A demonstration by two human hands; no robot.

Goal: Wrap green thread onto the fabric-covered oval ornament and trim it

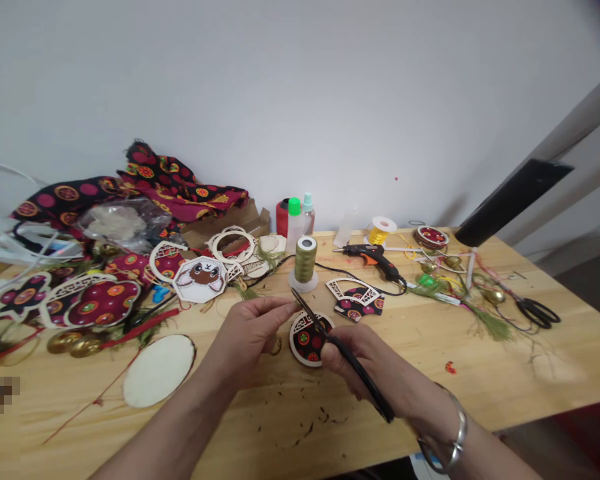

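Observation:
My right hand (357, 357) is wrapped around black scissors (356, 370). Their blades point up and left, towards the fingertips of the other hand. My left hand (253, 330) is closed in a pinch just left of the blade tips; what it holds, if anything, is too small to make out. Beneath the blades lies a round ornament (303, 341) with a pale cut-out rim and dark patterned fabric. A spool of olive-green thread (306, 260) stands upright just beyond the hands.
Behind the thread stand a green-capped bottle (294, 227) and a glue gun (373, 259) with its cord. Patterned fabric (180, 180) and ornaments pile up at left, near a pale oval disc (159, 370). More scissors (537, 312) lie at right. Dark scraps dot the table (260, 440).

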